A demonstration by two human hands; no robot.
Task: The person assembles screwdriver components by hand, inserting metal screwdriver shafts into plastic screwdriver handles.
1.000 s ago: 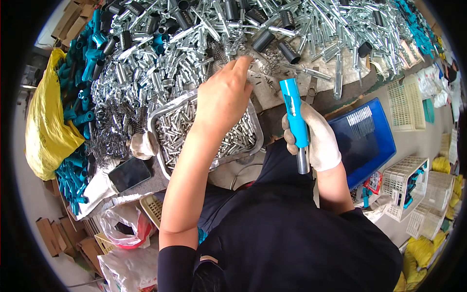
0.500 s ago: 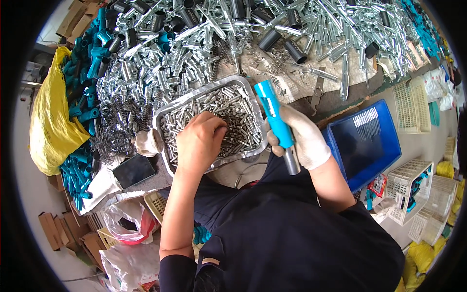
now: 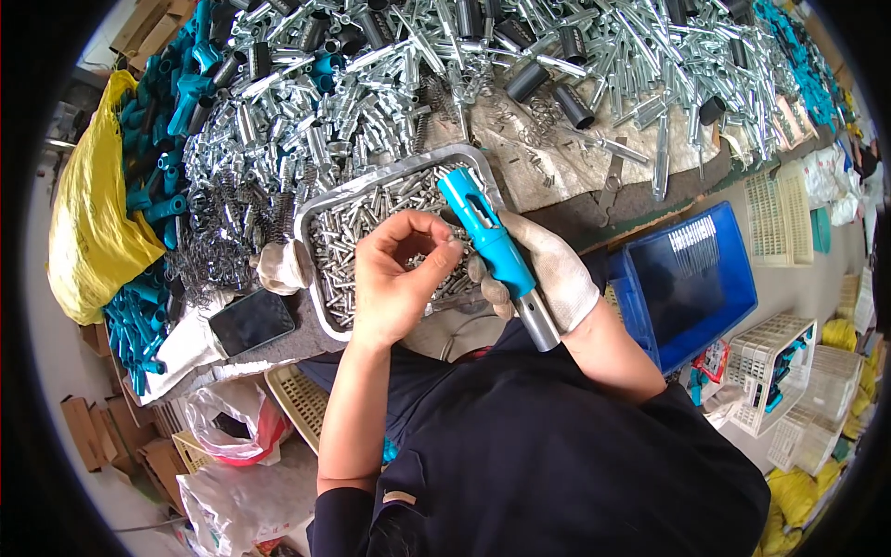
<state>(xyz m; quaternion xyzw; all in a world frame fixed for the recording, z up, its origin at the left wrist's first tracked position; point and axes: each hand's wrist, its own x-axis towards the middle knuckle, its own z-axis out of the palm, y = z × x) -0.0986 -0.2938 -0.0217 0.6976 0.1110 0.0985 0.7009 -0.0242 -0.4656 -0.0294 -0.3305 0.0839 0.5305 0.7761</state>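
Note:
My right hand [image 3: 548,269], in a pale work glove, is wrapped round a teal tool body [image 3: 483,227]. A slot is cut in its upper part, and a grey metal tube sticks out of its lower end. Close to the slot is my bare left hand [image 3: 399,278], thumb and forefinger pinched together; whatever they hold is too small to make out. Beneath both hands lies a metal tray [image 3: 316,302] full of short silvery pins [image 3: 371,209].
Heaped metal parts and springs [image 3: 306,121] cover the bench, with black sleeves [image 3: 527,82] among them. Teal housings [image 3: 167,186] lie beside a yellow bag [image 3: 97,204]. A phone [image 3: 251,322] rests at the front edge. At right stands a blue bin [image 3: 733,288].
My left hand has come up from the pins, pinched, to the teal tool body. My right hand has brought that body leftward over the tray and tilted it further.

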